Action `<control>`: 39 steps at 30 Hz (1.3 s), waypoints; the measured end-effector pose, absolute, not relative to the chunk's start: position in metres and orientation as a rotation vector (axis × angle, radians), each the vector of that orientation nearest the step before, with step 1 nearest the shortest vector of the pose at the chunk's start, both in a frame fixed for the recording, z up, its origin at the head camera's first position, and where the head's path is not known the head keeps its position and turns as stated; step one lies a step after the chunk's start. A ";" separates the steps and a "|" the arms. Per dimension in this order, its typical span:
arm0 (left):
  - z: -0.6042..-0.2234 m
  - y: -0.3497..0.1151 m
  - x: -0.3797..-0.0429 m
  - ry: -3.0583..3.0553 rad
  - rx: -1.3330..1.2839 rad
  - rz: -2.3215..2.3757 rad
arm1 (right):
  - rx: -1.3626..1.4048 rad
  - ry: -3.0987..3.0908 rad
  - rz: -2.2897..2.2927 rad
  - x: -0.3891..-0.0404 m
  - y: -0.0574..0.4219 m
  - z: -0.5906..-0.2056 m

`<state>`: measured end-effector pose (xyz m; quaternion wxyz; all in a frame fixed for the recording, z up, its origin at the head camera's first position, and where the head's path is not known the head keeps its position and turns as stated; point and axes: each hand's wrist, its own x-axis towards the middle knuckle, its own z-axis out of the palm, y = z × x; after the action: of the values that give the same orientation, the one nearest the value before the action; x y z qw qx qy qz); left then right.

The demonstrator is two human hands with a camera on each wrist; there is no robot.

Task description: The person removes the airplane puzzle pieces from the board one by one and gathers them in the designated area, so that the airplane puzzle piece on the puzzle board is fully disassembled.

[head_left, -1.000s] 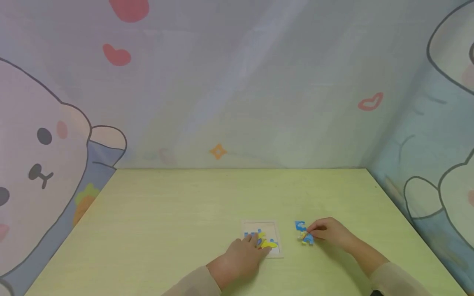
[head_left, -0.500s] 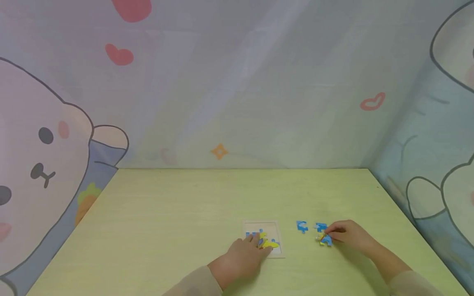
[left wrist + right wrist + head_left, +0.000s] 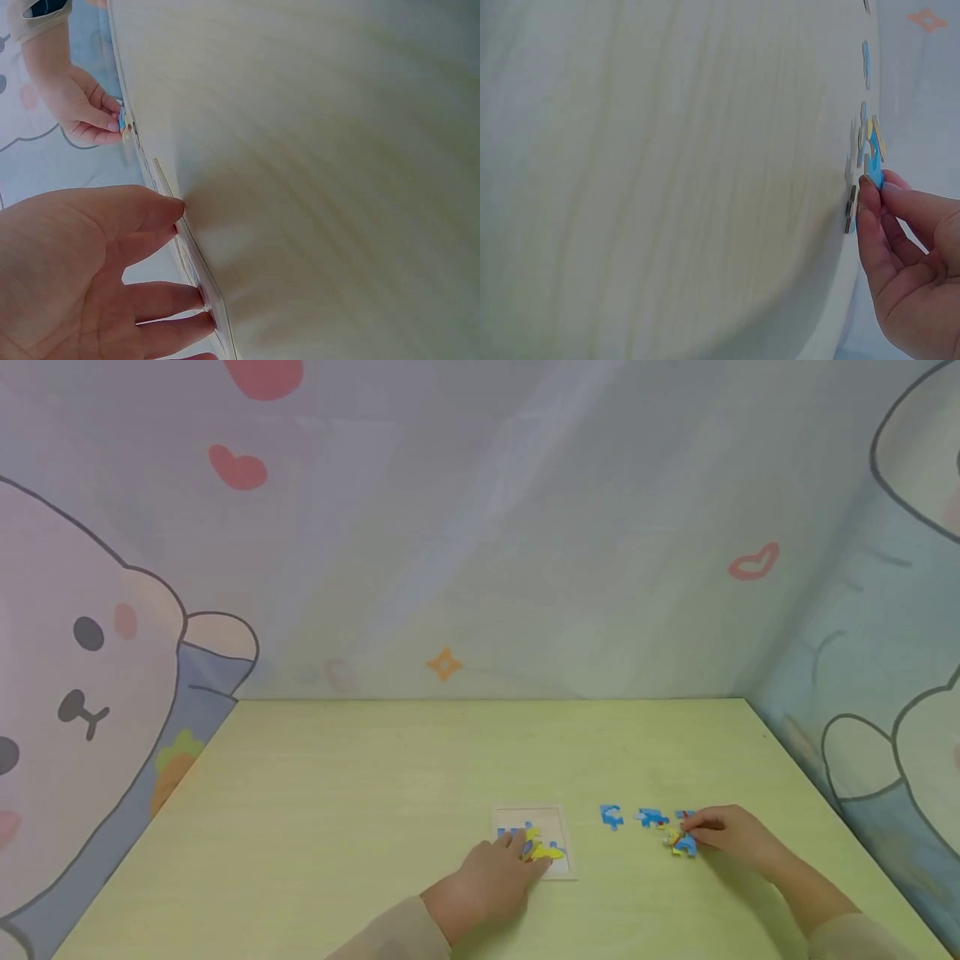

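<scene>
My left hand (image 3: 498,868) lies over the near-left part of a square wooden puzzle tray (image 3: 561,818), fingers extended. Blue and yellow pieces (image 3: 543,853) in the tray show past its fingertips, others hidden beneath. In the left wrist view the thumb of the left hand (image 3: 75,262) meets the tray edge (image 3: 202,277). To the right of the tray, my right hand (image 3: 738,839) pinches blue-and-yellow jigsaw pieces (image 3: 682,843) between thumb and fingers. The right wrist view shows the held pieces (image 3: 874,157) at the fingertips, overlapping one another.
Loose blue jigsaw pieces lie in a row right of the tray: one nearest it (image 3: 611,816), one in the middle (image 3: 651,817), and one beside the right hand (image 3: 684,814). The pale wooden tabletop (image 3: 360,785) ends at a printed cloth backdrop (image 3: 480,552).
My right hand has moved right with the held jigsaw pieces. Behind it, two more blue pieces now show on the table. The left hand stays on the tray.
</scene>
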<state>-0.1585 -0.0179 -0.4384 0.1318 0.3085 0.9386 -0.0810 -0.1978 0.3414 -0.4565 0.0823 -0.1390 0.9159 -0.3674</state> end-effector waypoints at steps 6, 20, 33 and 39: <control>-0.439 -0.018 -0.157 2.723 0.888 -0.240 | -0.351 2.783 -0.986 -0.195 0.352 -0.458; -0.440 -0.019 -0.159 2.756 0.899 -0.235 | -0.450 2.754 -0.997 -0.193 0.360 -0.452; -0.436 -0.020 -0.157 2.758 0.952 -0.220 | -0.408 2.809 -0.897 -0.195 0.361 -0.456; -0.437 -0.021 -0.157 2.746 0.958 -0.195 | -0.325 2.817 -0.930 -0.195 0.358 -0.452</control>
<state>-0.1565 -0.0214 -0.4366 0.1131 0.3267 0.9360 -0.0665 -0.1953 0.3581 -0.4524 0.0786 -0.1087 0.9410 -0.3106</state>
